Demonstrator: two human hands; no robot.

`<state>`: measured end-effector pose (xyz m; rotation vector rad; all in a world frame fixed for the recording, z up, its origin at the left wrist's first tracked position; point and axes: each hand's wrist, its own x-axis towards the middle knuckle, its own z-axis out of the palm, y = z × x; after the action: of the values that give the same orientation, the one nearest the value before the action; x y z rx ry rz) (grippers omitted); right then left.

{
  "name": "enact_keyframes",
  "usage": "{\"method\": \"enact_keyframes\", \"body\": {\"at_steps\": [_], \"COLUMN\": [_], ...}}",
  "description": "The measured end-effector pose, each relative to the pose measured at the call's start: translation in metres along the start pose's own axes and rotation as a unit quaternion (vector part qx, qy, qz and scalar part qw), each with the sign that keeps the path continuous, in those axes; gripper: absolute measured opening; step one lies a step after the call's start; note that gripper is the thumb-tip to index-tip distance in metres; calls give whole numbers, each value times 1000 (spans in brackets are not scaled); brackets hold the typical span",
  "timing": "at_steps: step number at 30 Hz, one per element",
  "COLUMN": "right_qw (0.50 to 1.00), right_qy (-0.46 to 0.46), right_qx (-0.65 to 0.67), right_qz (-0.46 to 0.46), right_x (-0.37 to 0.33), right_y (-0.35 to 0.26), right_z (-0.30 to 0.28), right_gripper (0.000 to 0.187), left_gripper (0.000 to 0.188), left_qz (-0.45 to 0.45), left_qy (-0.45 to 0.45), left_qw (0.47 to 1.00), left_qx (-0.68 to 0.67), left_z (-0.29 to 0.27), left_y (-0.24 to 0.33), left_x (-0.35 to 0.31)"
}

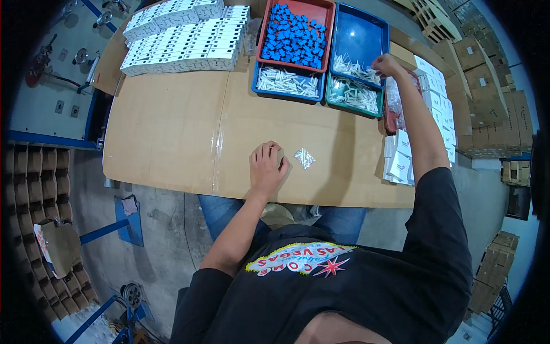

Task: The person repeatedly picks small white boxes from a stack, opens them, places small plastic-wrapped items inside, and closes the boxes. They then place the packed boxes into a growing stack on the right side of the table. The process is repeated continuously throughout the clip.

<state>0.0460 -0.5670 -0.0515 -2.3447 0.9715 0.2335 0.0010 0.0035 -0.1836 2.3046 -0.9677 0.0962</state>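
On the table (160, 132), white boxes (183, 49) at eleven o'clock look done, white bits (348, 67) at one seem left, left hand (265, 167) lies loose, right hand (388, 65) reaches in (can't tell its grip).

Brown cardboard cartons (484, 81) stand stacked at right on a grey concrete floor (163, 209) near pale wooden pallets (432, 23), while a brown compartmented rack (43, 189) and a blue-edged grey panel (43, 123) line the left.

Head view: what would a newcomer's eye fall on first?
Probably the bright blue pieces heaped in the red tray at top centre. Next come the rows of white boxes to their left. The right hand, at the blue tray beside the red one, may also draw the eye.
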Motion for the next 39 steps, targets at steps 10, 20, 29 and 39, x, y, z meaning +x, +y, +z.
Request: {"method": "enact_keyframes", "body": {"at_steps": [10,20,29,39], "right_qw": [967,938,863,912], "right_qy": [168,323,254,74], "right_qx": [-87,26,407,98], "right_qz": [-172,-122,160,-390], "right_x": [9,-1,-97,-298], "right_y": [16,62,154,-4], "right_z": [18,21,-15,283], "right_gripper": [31,33,37,33], "left_gripper": [33,36,36,35], "left_qz": [1,8,9,16], "left_qy": [2,2,8,12], "left_qw": [1000,1000,1000,1000], "left_qx": [7,8,21,16], "left_z": [-4,0,4,5], "left_y": [3,5,2,1], "left_x": [1,1,-5,-5]}}
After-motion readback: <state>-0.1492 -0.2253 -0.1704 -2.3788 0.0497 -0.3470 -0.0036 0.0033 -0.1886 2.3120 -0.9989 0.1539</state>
